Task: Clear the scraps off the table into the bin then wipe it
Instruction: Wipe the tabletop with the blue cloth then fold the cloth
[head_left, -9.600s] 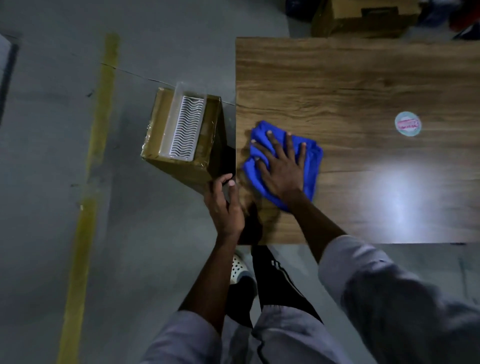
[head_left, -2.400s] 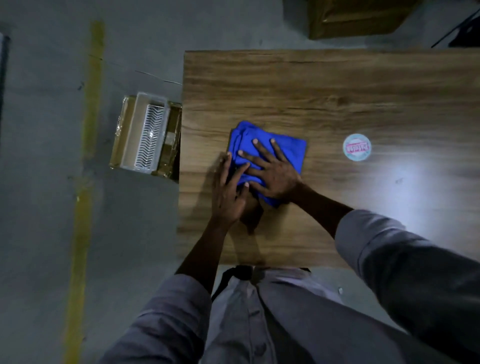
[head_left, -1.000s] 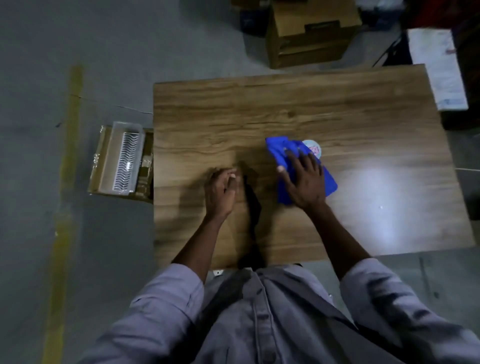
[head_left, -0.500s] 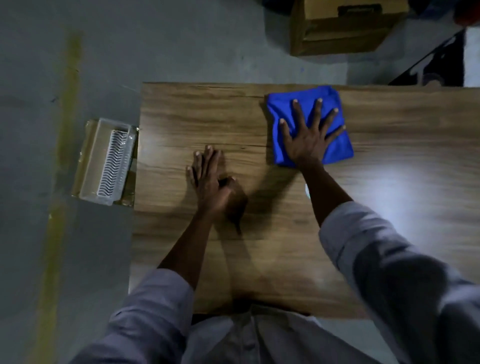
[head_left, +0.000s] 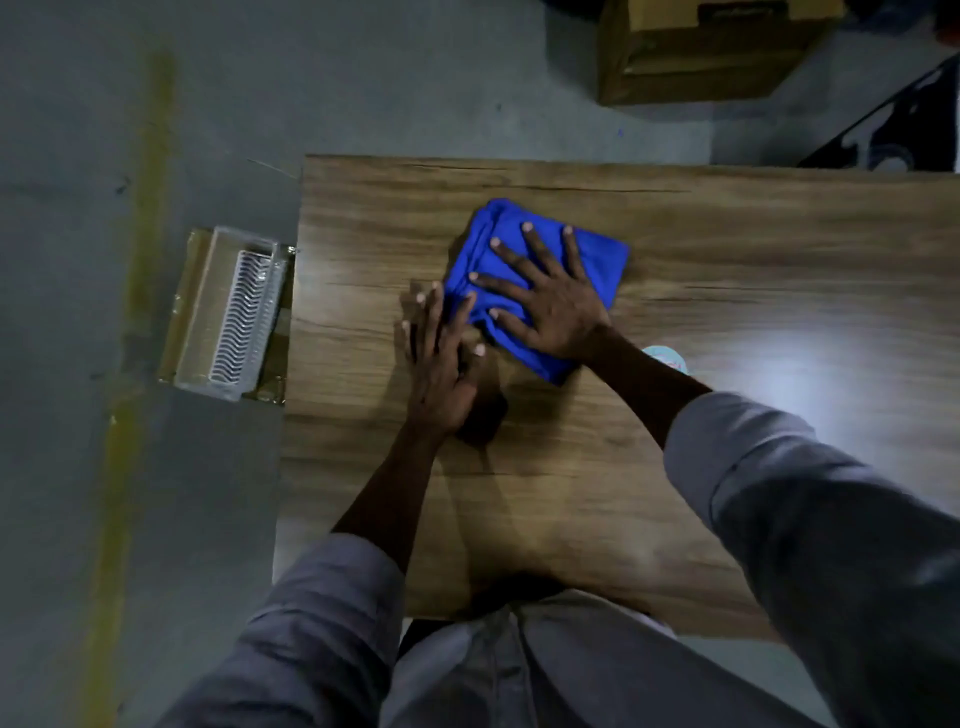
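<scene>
Pressing the folded blue cloth (head_left: 597, 260) onto the middle of the table (head_left: 727, 249) with fingers (head_left: 537, 252) spread flat, the right hand (head_left: 545, 306) is in the wiping step, the left hand (head_left: 439, 364) lying flat beside it, and the next stroke probably calls for steady pressure across the bare wood.

Bright blue cloth (head_left: 597, 260) on brown wood-grain table (head_left: 727, 234); grey floor (head_left: 363, 78) w/ yellow stripe (head_left: 140, 260).

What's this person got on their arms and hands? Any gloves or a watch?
No gloves: left hand and right hand are bare. A loose grey left sleeve and right sleeve stop short of the wrists. No watch or ring shows.
</scene>
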